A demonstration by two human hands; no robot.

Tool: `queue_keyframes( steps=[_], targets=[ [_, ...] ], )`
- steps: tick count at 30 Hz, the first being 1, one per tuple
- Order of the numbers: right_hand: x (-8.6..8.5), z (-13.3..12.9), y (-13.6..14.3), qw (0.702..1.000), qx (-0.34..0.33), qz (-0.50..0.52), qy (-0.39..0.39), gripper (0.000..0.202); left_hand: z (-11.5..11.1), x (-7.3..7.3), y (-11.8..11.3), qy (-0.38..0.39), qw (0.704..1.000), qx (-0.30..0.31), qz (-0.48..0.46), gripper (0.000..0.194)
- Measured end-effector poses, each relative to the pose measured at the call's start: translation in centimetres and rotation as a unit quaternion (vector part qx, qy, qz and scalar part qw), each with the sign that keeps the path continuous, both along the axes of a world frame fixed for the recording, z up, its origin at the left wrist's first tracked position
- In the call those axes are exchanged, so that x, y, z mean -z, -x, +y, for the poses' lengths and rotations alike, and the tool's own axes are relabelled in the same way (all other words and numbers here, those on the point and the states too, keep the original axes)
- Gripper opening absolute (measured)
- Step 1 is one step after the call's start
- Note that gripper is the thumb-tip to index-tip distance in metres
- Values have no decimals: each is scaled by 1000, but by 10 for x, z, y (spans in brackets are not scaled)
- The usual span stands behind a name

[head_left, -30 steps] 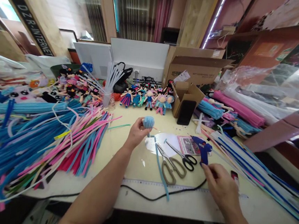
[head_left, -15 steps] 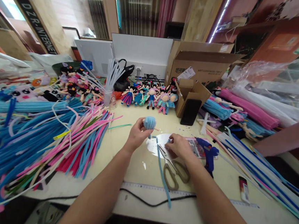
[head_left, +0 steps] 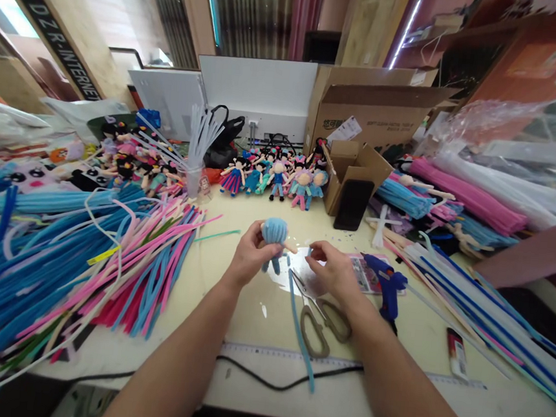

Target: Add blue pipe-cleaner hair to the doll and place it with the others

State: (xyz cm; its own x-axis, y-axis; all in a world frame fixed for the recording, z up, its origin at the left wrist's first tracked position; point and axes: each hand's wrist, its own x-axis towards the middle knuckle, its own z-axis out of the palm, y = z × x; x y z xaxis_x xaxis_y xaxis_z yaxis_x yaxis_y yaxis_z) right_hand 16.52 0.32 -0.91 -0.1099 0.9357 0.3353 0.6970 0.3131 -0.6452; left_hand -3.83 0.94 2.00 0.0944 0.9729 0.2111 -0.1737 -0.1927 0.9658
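Note:
My left hand (head_left: 248,258) is closed around a small pipe-cleaner doll (head_left: 275,231) with blue hair. One pale arm points right, and its blue legs hang below my fingers. My right hand (head_left: 333,270) pinches a short blue piece of pipe cleaner (head_left: 309,253) a little to the right of the doll, apart from it. Below my hands lie scissors (head_left: 314,334), blades slightly parted, and a long blue pipe cleaner (head_left: 300,330). A blue glue gun (head_left: 387,286) rests right of my right hand.
Bundles of coloured pipe cleaners (head_left: 73,262) cover the left side; more strips (head_left: 464,303) lie right. Finished dolls (head_left: 278,179) stand at the back beside a cardboard box (head_left: 345,159) and a black phone (head_left: 353,205). A ruler (head_left: 275,354) and black cable (head_left: 282,385) run along the front.
The doll has turned in my left hand so that its legs now show. My right hand has risen slightly with its fingers nearer the doll, and the blue piece shows at its fingertips.

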Motion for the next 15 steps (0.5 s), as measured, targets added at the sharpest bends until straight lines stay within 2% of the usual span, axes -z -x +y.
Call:
queue_keyframes(
  steps=[3,7,11,15],
  targets=[
    [-11,-10,5,994,-16,102,-41,22,-5,-5,1,36,997,69,-30,36],
    [-21,-20,13,988,-33,138,-56,22,-10,-9,2,70,981,180,-34,39],
    [-22,-23,18,986,-54,149,-56,22,-10,-7,3,61,977,201,-33,37],
    [-21,-23,19,985,-59,157,-33,21,-9,-2,3,70,970,232,6,36]
  ],
)
